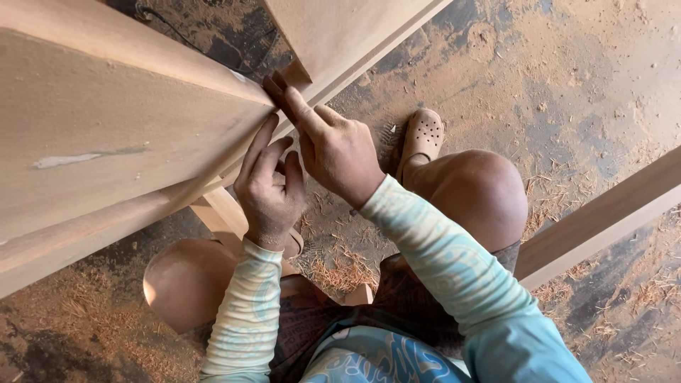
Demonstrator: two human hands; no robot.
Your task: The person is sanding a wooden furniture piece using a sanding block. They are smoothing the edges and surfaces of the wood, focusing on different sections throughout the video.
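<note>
Right hand (339,150): pressed against the edge of the wooden panel (106,135), fingers (298,106) closed around a small brown sanding piece (275,89), forefinger stretched along it.
Left hand (268,190): just below the right, touching it, fingers (261,145) extended and laid flat on the panel's lower edge, gripping nothing.
Sanding piece: pinched at the panel's corner, right where a second board (340,35) meets it; mostly hidden by the fingertips.
Wooden panel: large, pale, smooth, filling the left of the view, one whitish streak on its face.
Sleeves (425,241): light blue, patterned, down to both wrists.
Knees (472,191): bare, bent, either side of the arms.
Shoe (423,135): beige, perforated, planted on the floor.
Floor (582,78): dusty, strewn with shavings and sawdust.
Plank (603,216): lying slantwise at right, well apart from the hands.
</note>
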